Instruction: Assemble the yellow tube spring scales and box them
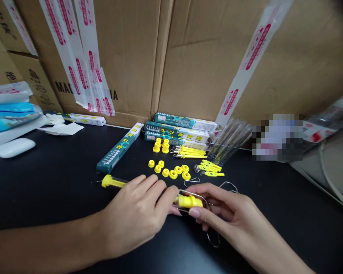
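Observation:
My left hand (140,205) is wrapped round the clear tube of a spring scale, which lies crosswise over the black table. A yellow end cap (107,181) sticks out to its left, with a thin metal hook beyond it. At the tube's right end is another yellow cap (190,201). My right hand (220,209) is closed at this end, its thumb against the cap and its fingers on a bent wire loop (201,197) that reaches round the cap. Part of the loop is hidden behind the fingers. More wire loops (213,240) lie beneath and beside the right hand.
Behind the hands lie loose yellow rings and caps (173,174), yellow rods with springs (193,152), flat yellow pieces (210,167) and clear tubes (231,139). Narrow green-and-white boxes (177,131) stand against a large cardboard box (125,57). A white mouse-like object (14,147) sits at left.

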Available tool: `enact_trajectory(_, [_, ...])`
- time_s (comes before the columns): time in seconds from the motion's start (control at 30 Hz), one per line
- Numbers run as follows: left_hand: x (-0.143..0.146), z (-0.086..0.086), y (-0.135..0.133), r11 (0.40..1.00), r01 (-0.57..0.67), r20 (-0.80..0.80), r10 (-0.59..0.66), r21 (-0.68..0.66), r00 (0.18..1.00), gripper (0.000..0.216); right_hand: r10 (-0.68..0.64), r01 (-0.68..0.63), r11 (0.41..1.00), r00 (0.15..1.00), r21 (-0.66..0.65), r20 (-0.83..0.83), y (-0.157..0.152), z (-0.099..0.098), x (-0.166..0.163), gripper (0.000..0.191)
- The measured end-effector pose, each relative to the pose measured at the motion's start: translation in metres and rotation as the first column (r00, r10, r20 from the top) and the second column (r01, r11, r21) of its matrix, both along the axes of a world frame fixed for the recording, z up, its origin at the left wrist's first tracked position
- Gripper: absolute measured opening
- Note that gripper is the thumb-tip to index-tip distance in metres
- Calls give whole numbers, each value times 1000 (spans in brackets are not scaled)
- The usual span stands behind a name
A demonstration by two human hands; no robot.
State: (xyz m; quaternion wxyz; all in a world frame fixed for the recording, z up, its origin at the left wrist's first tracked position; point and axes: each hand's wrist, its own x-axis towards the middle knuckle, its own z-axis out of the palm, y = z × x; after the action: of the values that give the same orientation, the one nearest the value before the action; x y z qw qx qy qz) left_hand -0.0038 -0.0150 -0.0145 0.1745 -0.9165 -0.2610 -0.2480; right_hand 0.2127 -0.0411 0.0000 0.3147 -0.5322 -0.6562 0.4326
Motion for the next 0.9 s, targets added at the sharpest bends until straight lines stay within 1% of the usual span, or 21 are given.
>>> enact_trajectory(0.07, [1,0,1,1000,5,15,-5,15,1000,21,-19,19,1000,1000,-19,-17,0,0,0,22])
enact_trajectory(0.13, [1,0,1,1000,10,29,-11,20,1000,24,-33,33,999,999,-24,1,-1,0,0,22])
enact_trajectory(0.27, [1,1,2,999,30,45,-31,23,999,32,-69,69,998,997,-3,42,-3,-1,-2,23])
enact_trajectory(0.37, [1,2,1,998,30,37,-33,58,999,29,-83,83,997,997,0,-5,-5,-2,-7,20])
enact_trajectory(0.43, [1,2,0,996,20,30,-23,82,999,30,-93,92,995,994,-23,-52,-6,-3,-10,18])
enact_trajectory(0.53, [2,3,-2,993,6,30,-10,121,999,35,-143,136,988,984,-69,-108,-6,-4,-14,17])
enact_trajectory(0.67, [2,2,-4,988,11,25,-15,153,1000,29,-155,140,984,977,-108,-147,-7,-8,-16,19])
enact_trajectory(0.77, [3,1,-4,992,8,18,-10,124,1000,29,-127,112,988,981,-105,-150,-7,-10,-15,19])
enact_trajectory(0.9, [4,-1,-3,999,-26,42,25,29,999,37,-51,27,992,980,-124,-190,-3,-9,-10,20])
